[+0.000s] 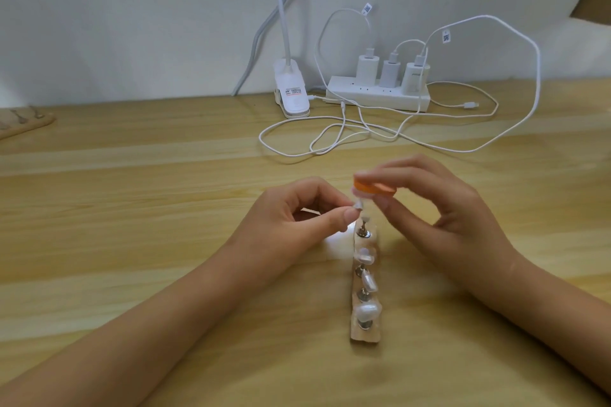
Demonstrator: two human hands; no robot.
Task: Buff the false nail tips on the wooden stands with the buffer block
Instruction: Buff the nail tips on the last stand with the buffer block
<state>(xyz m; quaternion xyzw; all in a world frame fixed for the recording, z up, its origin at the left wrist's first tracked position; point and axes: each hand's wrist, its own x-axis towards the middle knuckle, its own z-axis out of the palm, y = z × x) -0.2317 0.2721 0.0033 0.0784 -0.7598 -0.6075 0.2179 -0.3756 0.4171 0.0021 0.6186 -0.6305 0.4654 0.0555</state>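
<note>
orange buffer block (373, 189), pearly white nail tips (367, 309)

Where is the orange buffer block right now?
In the head view, centre frame: the right hand holds the buffer block just above the nail tip that the left hand pinches at the far end of the wooden stand.

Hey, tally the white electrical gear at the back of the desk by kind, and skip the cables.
Plug-in chargers: 3
Power strip: 1
Clip lamp: 1
Total: 5

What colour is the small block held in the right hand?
The small buffer block is orange, seen in the head view.
</note>
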